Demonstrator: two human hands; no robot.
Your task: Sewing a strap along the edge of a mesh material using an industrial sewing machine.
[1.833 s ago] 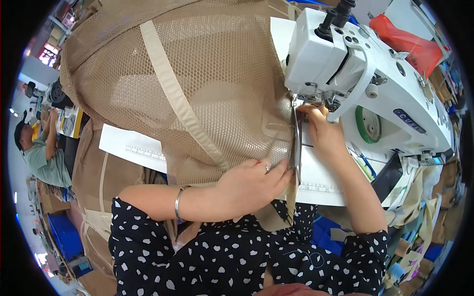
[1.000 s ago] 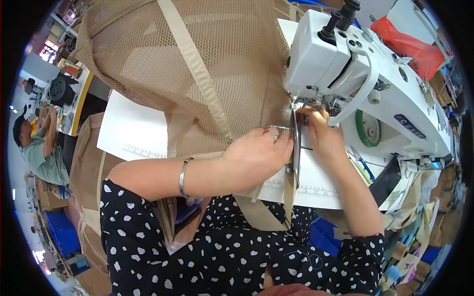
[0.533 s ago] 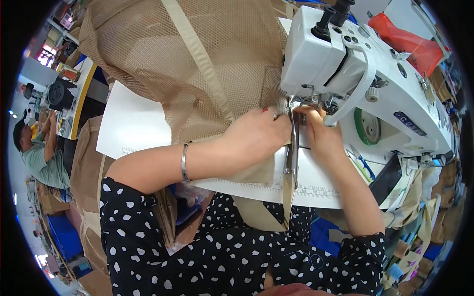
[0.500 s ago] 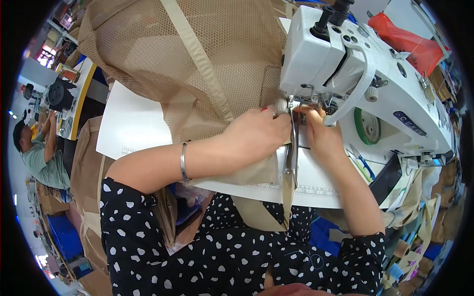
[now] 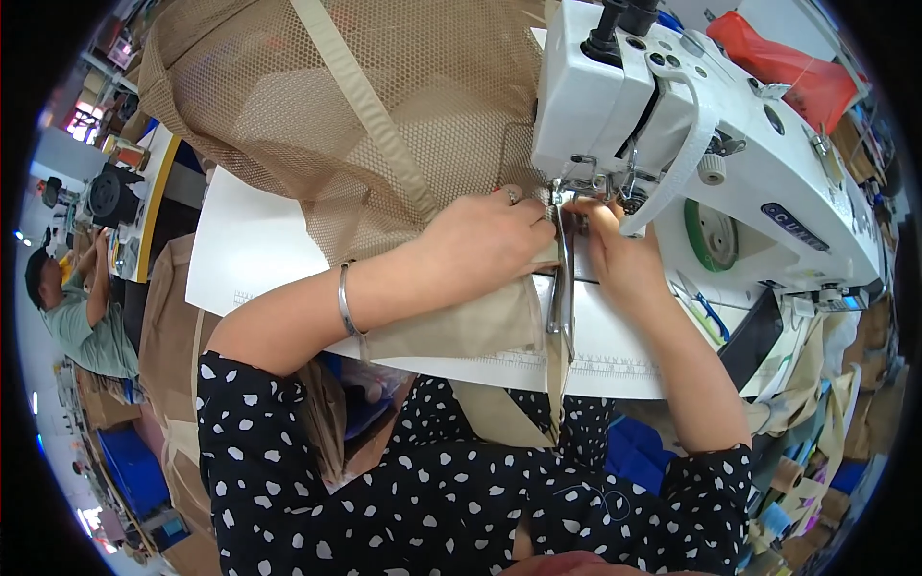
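Note:
My left hand (image 5: 490,235) is closed, its curled fingers gripping the edge of a tan mesh fabric (image 5: 432,96) just left of the sewing machine's (image 5: 639,106) needle area. The mesh spreads away over the far left, crossed by a beige band (image 5: 370,106). Beneath my left forearm lies a smooth tan cloth piece (image 5: 461,326). My right hand (image 5: 622,259) sits right of the presser foot, fingers bent together at the work; their tips are partly hidden by the machine. Between both hands is a long metal guide (image 5: 562,298), with a beige tape (image 5: 555,384) hanging from its near end.
On the right of the white worktop (image 5: 250,240) lie blue-handled snips (image 5: 709,312) and a dark flat object (image 5: 754,346). A red bag (image 5: 783,72) rests behind the machine. Cloth scraps (image 5: 807,432) pile at lower right. Another person (image 5: 82,307) works at far left.
The whole view has shifted slightly, moving the machine up and left in the picture. My left hand has edged forward with the mesh, and more of the smooth tan piece shows under my forearm.

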